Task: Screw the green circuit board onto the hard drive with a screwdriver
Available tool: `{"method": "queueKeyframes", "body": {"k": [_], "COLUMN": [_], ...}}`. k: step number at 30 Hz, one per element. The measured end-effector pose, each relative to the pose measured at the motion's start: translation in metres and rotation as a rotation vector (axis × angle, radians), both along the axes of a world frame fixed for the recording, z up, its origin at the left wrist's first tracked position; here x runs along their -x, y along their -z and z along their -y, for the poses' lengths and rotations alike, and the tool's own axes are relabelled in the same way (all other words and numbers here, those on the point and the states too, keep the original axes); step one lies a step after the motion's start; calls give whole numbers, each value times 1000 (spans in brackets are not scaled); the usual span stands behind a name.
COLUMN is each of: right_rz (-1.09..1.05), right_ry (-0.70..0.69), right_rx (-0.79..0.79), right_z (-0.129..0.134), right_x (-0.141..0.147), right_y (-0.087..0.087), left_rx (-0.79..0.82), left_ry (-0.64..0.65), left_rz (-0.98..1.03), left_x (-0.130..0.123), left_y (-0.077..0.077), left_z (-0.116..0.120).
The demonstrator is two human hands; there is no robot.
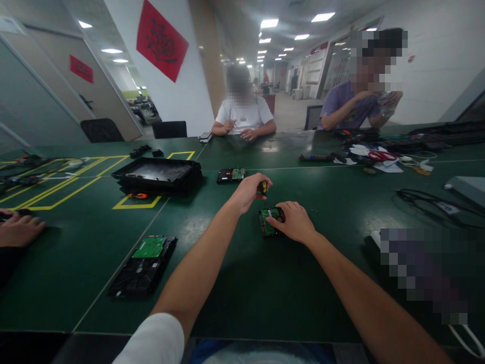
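Just ahead of me on the green table lies a small black drive with a green circuit board (268, 226). My right hand (295, 221) grips its right side, the thumb resting over the board. Up and to the left of that drive, my left hand (250, 192) is closed around a black and yellow tool handle (263, 188); the tool's tip is hidden. Behind my left hand sits a second drive (230, 175). A larger black drive with a green board (146, 265) lies to the left of my left forearm.
Stacked black trays (157, 174) stand at left, orange-handled tool (138, 195) before them. Another person's hand (20, 227) rests at the left edge. Two people sit across the table (326, 283). Cables (435, 202), papers and red scissors (382, 156) lie at right.
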State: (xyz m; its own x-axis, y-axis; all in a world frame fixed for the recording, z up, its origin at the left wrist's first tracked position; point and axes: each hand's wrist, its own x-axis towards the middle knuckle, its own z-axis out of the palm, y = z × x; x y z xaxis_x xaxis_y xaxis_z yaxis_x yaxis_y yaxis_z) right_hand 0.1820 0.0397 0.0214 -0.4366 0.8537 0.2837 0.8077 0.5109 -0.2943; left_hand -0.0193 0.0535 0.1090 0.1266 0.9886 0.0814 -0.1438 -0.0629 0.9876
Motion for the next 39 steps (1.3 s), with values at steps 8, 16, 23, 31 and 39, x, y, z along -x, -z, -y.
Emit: {"method": "queueKeyframes", "body": {"k": [8,16,23,31,39], "right_rz": [11,6,16,3,1], "right_ry": [9,1,1,-3,4], "right_rx": [11,21,41,14,11], "right_z": [0,2,1,1,0], "right_x": [1,0,0,0,-1], "right_y": [0,-3,-5,-3,0], "left_rx": [68,38,-2,60,-10], "left_ry": [-17,-2,78,41,41], "left_rz": [85,139,45,166,52], "left_x": [-6,-6,-1,-7,-1], "left_y": [-2,-1,-3,2,-3], "left_z": [5,3,5,2,4]}}
